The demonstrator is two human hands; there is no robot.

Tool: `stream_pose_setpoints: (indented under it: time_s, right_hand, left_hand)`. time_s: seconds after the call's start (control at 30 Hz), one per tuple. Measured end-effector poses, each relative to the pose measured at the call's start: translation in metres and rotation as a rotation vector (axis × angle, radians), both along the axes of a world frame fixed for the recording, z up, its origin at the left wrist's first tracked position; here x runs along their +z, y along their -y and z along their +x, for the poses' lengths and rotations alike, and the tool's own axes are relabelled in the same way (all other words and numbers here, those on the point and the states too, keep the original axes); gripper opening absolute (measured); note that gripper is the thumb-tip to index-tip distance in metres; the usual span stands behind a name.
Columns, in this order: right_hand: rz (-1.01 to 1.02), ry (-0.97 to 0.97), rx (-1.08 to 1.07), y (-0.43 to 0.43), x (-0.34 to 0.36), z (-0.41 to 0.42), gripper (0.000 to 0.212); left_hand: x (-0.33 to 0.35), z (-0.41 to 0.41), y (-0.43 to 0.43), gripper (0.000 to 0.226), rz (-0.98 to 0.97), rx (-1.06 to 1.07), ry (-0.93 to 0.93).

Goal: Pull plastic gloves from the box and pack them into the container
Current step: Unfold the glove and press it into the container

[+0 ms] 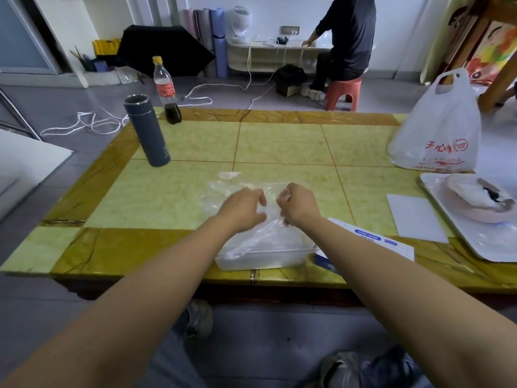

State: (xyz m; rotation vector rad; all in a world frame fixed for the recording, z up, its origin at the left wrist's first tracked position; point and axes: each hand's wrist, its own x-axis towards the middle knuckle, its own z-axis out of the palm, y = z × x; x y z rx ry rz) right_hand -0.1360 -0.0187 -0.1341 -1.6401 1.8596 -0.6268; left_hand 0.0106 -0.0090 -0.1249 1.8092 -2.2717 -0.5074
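A clear plastic container sits at the table's near edge with thin transparent gloves bunched inside. One see-through plastic glove is spread flat above and beyond the container. My left hand and my right hand are close together over it, both with fingers curled, pinching the glove's film. The white and blue glove box lies flat just right of the container, partly hidden by my right forearm.
A grey flask and a cola bottle stand at the far left of the table. A white plastic bag, a white tray with a pink bowl and a white sheet are on the right. A person sits beyond.
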Motion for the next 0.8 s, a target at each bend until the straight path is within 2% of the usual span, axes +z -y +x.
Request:
stream_pose_setpoints:
  time_s: [0.03,0.1,0.17,0.23,0.27,0.3,0.37,0.43,0.47,0.53,0.67,0.8]
  right_hand:
    - [0.017,-0.006,0.008,0.001,-0.003,-0.001,0.011]
    - [0.004,-0.057,0.04,0.001,-0.01,-0.004,0.028]
    - [-0.153,-0.104,0.08,0.001,-0.011,-0.006,0.044]
    - [-0.365,-0.1,0.132,-0.001,-0.007,-0.004,0.037]
    - [-0.387,-0.063,0.156,0.0,-0.006,-0.001,0.028]
    - [-0.325,-0.004,0.182,0.001,-0.004,0.001,0.019]
    - [0.028,0.079,0.262,0.0,-0.004,0.006,0.009]
    - [0.449,0.011,0.341,-0.001,-0.012,0.007,0.02]
    - [0.56,-0.083,0.383,-0.001,-0.018,0.006,0.032]
    - [0.596,-0.216,0.401,0.002,-0.028,0.003,0.044]
    - [0.627,-0.158,0.32,0.008,-0.033,-0.002,0.04]
    - [0.627,-0.274,0.385,0.005,-0.031,-0.003,0.037]
  left_hand:
    - [-0.009,-0.001,0.0,0.041,0.161,-0.002,0.086]
    - [-0.023,-0.001,0.0,0.06,0.366,0.022,0.169]
    - [-0.034,-0.001,0.003,0.067,0.442,0.029,0.166]
    - [-0.039,-0.001,0.004,0.068,0.462,0.03,0.166]
    - [-0.04,-0.002,0.005,0.068,0.464,0.031,0.164]
    - [-0.041,-0.004,0.006,0.068,0.47,0.031,0.163]
    - [-0.043,-0.007,0.006,0.07,0.491,0.023,0.168]
    - [-0.045,-0.009,0.007,0.072,0.514,0.024,0.174]
    - [-0.045,-0.009,0.008,0.071,0.523,0.033,0.173]
    - [-0.046,-0.008,0.01,0.07,0.532,0.068,0.195]
    - [-0.049,-0.002,0.012,0.086,0.588,0.2,0.227]
    - [-0.049,0.001,0.01,0.098,0.7,0.251,0.226]
